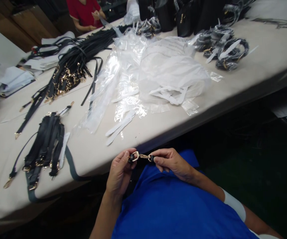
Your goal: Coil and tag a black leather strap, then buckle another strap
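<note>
Just off the table's front edge, above my lap, I hold a black strap piece with gold metal fittings (143,156) stretched between both hands. My left hand (120,172) pinches its black end beside a gold ring. My right hand (169,162) pinches the opposite black end, close to a second gold ring. A gold snap clasp spans the gap between the two rings. Most of each black end is hidden by my fingers. To the left on the table lies a bundle of black straps (45,142) with gold buckles and clasps.
A long pile of black straps (76,59) stretches back across the table (88,149). Clear plastic bags (128,69) and white paper strips (121,127) lie mid-table. Wrapped coiled straps (232,54) and black bags (183,20) sit behind. A person in red (85,15) is across the table.
</note>
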Demonstrator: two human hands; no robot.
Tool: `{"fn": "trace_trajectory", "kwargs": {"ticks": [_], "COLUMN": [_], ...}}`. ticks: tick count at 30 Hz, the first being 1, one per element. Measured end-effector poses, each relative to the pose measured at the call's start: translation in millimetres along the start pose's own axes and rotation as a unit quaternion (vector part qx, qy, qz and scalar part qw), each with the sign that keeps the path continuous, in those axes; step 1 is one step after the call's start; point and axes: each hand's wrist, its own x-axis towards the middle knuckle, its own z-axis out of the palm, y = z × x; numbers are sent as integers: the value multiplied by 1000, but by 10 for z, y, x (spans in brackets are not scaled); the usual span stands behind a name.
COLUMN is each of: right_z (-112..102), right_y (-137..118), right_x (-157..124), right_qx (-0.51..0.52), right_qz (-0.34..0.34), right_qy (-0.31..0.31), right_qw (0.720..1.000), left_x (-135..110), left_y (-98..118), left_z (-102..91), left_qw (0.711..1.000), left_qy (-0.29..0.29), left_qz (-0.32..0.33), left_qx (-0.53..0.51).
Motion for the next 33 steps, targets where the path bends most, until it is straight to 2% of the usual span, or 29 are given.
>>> {"fn": "trace_trajectory", "kwargs": {"ticks": [7, 12, 19, 23, 28, 30, 33], "right_z": [61, 79, 52, 27, -15, -33, -53], "right_y": [77, 91, 78, 56, 29, 10, -56], "right_x": [68, 62, 34, 39, 76, 104, 143], "right_qx": [41, -4, -67, -49, 5, 33, 64], "right_qz": [-12, -28, -54, -50, -75, -88, -110], "right_qy": [-21, -29, 14, 33, 49, 49, 47], "right_qw": [999, 999, 996, 997, 996, 994, 991], "left_x": [-51, -32, 1, 25, 26, 17, 26], "left_y": [-68, -141, -180, -141, -114, -138, -236], "left_z": [59, 76, 50, 8, 4, 51, 154], "left_qw": [1000, 999, 998, 999, 999, 999, 993], "left_qy": [2, -7, -10, 10, 24, 20, -22], "left_qz": [-12, -32, -44, -32, -25, -40, -102], "left_qx": [-16, -33, -38, -33, -11, 12, 58]}}
